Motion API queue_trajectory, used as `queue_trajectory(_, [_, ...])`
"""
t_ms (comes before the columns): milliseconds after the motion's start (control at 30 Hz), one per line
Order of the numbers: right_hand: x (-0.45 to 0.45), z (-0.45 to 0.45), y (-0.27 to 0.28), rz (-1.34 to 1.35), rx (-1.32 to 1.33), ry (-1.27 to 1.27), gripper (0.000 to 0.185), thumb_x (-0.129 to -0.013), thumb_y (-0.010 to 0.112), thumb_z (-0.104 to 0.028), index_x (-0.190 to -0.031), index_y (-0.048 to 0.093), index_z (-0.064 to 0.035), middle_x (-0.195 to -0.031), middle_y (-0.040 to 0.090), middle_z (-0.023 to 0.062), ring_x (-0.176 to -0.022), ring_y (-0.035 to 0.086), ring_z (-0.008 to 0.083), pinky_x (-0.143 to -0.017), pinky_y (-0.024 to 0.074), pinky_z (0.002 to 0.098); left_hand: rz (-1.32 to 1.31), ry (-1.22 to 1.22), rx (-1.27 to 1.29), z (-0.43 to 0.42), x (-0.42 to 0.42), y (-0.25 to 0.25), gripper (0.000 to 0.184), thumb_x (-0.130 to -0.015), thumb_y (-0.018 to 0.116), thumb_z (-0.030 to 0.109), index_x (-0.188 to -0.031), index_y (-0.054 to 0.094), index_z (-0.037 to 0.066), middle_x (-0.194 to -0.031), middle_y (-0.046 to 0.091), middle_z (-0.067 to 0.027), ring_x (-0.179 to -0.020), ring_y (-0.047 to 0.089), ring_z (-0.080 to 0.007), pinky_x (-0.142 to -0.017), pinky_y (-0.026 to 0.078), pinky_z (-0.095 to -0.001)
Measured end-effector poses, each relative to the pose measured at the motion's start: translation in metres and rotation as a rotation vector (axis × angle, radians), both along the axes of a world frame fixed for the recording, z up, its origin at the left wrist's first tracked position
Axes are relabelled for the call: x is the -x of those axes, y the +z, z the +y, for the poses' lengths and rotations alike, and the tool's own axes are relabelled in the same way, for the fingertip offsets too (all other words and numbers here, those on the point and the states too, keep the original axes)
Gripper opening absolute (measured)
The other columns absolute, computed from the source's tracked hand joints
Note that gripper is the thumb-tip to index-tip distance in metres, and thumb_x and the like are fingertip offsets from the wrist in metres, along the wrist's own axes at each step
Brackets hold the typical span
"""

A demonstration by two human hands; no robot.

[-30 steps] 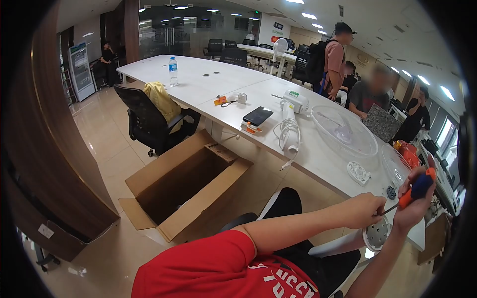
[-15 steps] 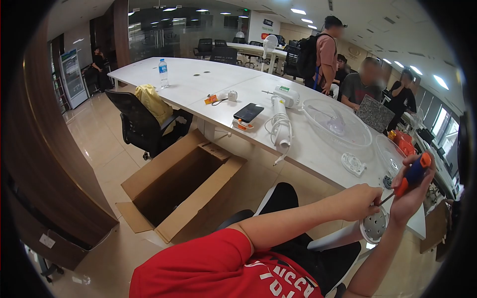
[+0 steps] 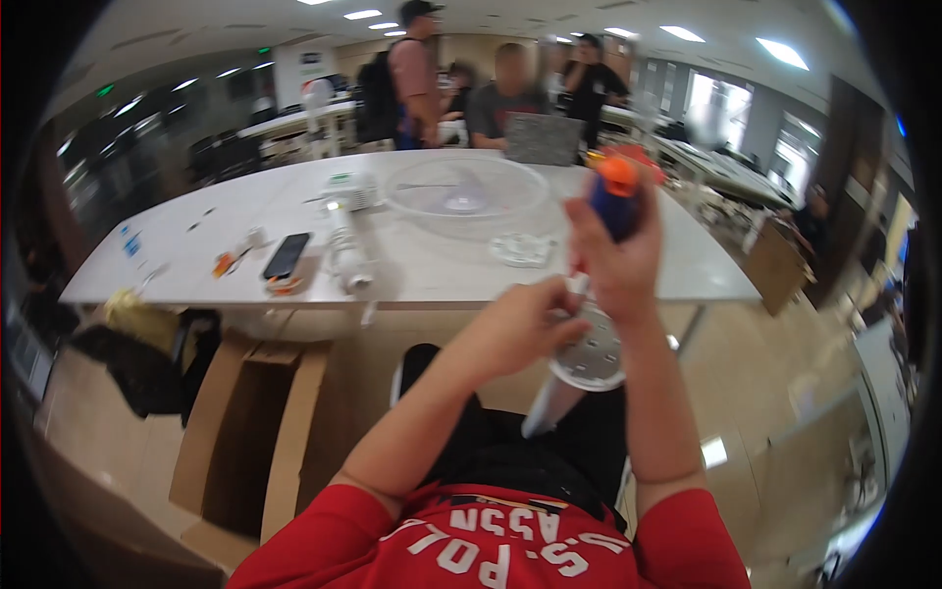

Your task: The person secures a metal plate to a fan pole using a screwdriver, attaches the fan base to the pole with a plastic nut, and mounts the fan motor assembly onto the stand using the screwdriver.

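Note:
My right hand point(image 3: 628, 250) is wrapped round the blue and orange handle of a screwdriver point(image 3: 615, 201), which it holds up over my lap. Just left of it, my left hand point(image 3: 525, 324) is closed, thumb and fingers pinched near the screwdriver's lower end. What they pinch is too blurred and covered to make out. Right under both hands is the round, perforated end of a white tube-shaped part point(image 3: 589, 363), tilted between my legs. My left fingers are close to its rim; I cannot tell whether they touch it.
On the white table point(image 3: 432, 280) lie a clear fan guard point(image 3: 466, 196), a white motor unit with a pole point(image 3: 345, 245), a white slotted part point(image 3: 522, 250) and a phone point(image 3: 287, 255). A cardboard box point(image 3: 299, 432) stands open at lower left. A person sits behind a laptop point(image 3: 543, 139).
My view has swung to the right, so the table and box sit farther left. Both hands stay together over the white part, and the screwdriver stands more upright.

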State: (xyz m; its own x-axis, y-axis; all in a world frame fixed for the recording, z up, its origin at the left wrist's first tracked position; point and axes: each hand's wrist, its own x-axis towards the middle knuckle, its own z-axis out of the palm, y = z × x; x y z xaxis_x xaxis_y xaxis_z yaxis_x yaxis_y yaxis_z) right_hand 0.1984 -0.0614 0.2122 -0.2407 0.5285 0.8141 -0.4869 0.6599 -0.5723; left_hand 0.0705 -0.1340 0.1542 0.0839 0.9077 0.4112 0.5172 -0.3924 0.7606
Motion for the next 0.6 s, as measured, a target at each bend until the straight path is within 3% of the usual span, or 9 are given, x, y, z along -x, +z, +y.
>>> queue_trajectory(133, [-0.008,-0.009,0.012,0.043,0.055,0.306,0.042,-0.109,0.063,-0.026,-0.145,0.050,-0.0090,-0.097,0.062,0.0041,-0.068,0.054,0.0055,-0.060,0.0464,0.0222,0.035,-0.020,-0.053,0.005,-0.003,-0.006,0.028,-0.098,0.076,0.025,-0.103,0.067,-0.001,-0.089,0.076,-0.0200,-0.082,0.075,-0.0286,-0.074,0.056,-0.0408])
queue_trajectory(167, [-0.010,-0.003,0.009,-0.004,0.042,0.323,0.043,-0.112,0.055,-0.030,-0.149,0.048,-0.0086,-0.104,0.063,0.0063,-0.073,0.056,0.0062,-0.062,0.0470,0.0224,0.042,-0.002,-0.044,0.003,-0.004,-0.003,0.028,-0.098,0.076,0.025,-0.103,0.066,-0.001,-0.089,0.076,-0.0192,-0.081,0.074,-0.0275,-0.074,0.056,-0.0403])
queue_trajectory(267, [-0.004,0.001,0.008,-0.004,-0.080,0.108,0.045,-0.113,0.049,-0.034,-0.148,0.048,-0.0059,-0.101,0.064,0.0117,-0.070,0.058,0.0098,-0.061,0.0518,0.0269,0.039,0.029,0.015,0.000,-0.006,0.000,0.027,-0.099,0.074,0.023,-0.104,0.065,-0.001,-0.088,0.076,-0.0167,-0.080,0.073,-0.0246,-0.073,0.056,-0.0389])
queue_trajectory(300, [0.001,0.009,0.008,0.026,-0.116,0.099,0.041,-0.109,0.061,-0.020,-0.144,0.045,-0.0064,-0.103,0.064,0.0120,-0.072,0.061,0.0107,-0.061,0.0529,0.0270,0.047,0.020,-0.008,0.001,-0.004,-0.002,0.027,-0.100,0.074,0.023,-0.105,0.065,-0.002,-0.088,0.076,-0.0167,-0.081,0.073,-0.0239,-0.073,0.056,-0.0384])
queue_trajectory(333, [0.003,0.011,0.005,0.029,-0.116,0.110,0.041,-0.109,0.061,-0.020,-0.144,0.045,-0.0064,-0.103,0.064,0.0120,-0.072,0.061,0.0107,-0.061,0.0529,0.0270,0.055,0.015,-0.032,0.001,-0.003,-0.001,0.027,-0.100,0.074,0.023,-0.105,0.065,-0.002,-0.088,0.076,-0.0167,-0.081,0.074,-0.0232,-0.073,0.056,-0.0379])
queue_trajectory(400, [0.005,0.009,0.003,0.109,-0.106,0.104,0.049,-0.098,0.075,-0.008,-0.135,0.043,-0.0080,-0.120,0.060,0.0096,-0.084,0.062,0.0076,-0.062,0.0531,0.0231,0.050,0.019,-0.011,-0.004,-0.004,0.005,0.028,-0.101,0.074,0.024,-0.105,0.064,-0.002,-0.089,0.076,-0.0173,-0.082,0.074,-0.0232,-0.074,0.056,-0.0379])
queue_trajectory(433, [0.000,0.003,0.008,0.099,-0.037,0.173,0.052,-0.095,0.078,-0.004,-0.129,0.039,-0.0089,-0.116,0.063,0.0118,-0.075,0.061,0.0083,-0.059,0.0531,0.0221,0.042,0.007,0.010,-0.006,-0.007,0.008,0.028,-0.101,0.073,0.024,-0.105,0.064,-0.002,-0.090,0.077,-0.0179,-0.083,0.074,-0.0233,-0.074,0.056,-0.0379])
queue_trajectory(567, [-0.006,0.002,0.008,0.058,0.010,0.171,0.052,-0.098,0.076,-0.008,-0.135,0.039,-0.0081,-0.109,0.066,0.0132,-0.067,0.059,0.0082,-0.058,0.0519,0.0231,0.055,0.021,0.003,-0.005,-0.009,0.010,0.029,-0.101,0.073,0.025,-0.103,0.063,-0.002,-0.090,0.077,-0.0187,-0.083,0.075,-0.0243,-0.075,0.056,-0.0386])
queue_trajectory(600, [-0.011,0.002,0.011,0.064,0.033,0.264,0.050,-0.100,0.072,-0.007,-0.138,0.039,-0.0079,-0.107,0.067,0.0159,-0.066,0.060,0.0093,-0.059,0.0530,0.0249,0.062,0.038,0.048,-0.007,-0.010,0.014,0.029,-0.100,0.074,0.025,-0.102,0.064,-0.002,-0.092,0.076,-0.0158,-0.084,0.072,-0.0204,-0.077,0.056,-0.0368])
